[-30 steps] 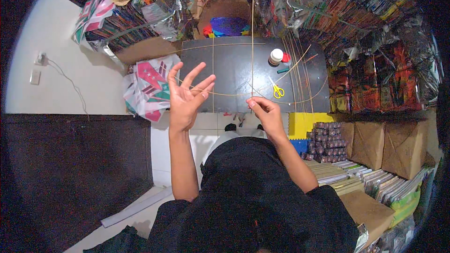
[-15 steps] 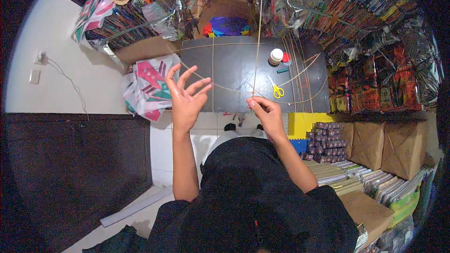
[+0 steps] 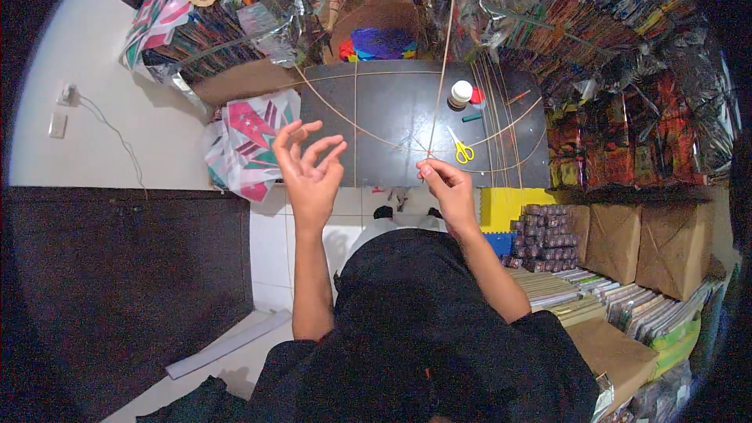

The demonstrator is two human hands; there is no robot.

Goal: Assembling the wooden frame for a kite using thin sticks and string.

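My right hand is closed in a pinch on the lower end of a frame of thin bamboo sticks. Its long straight stick rises from my fingertips, leaning slightly right at the top. Thin curved strips cross it just above the pinch and bow out to both sides. My left hand is raised left of the frame, palm up, fingers apart and loosely bent, holding nothing. On the dark table beyond are yellow-handled scissors, a white-capped bottle and a small green piece.
Several loose thin sticks lie along the table's right side. Pink, green and white printed sheets hang over its left edge. Wrapped stacks crowd the back and right. Small boxes and brown parcels stand at right.
The straight stick's top has tipped to the right, and the curved strips have turned with it. My left hand has dropped slightly, its fingers bending more. My right hand keeps its pinch.
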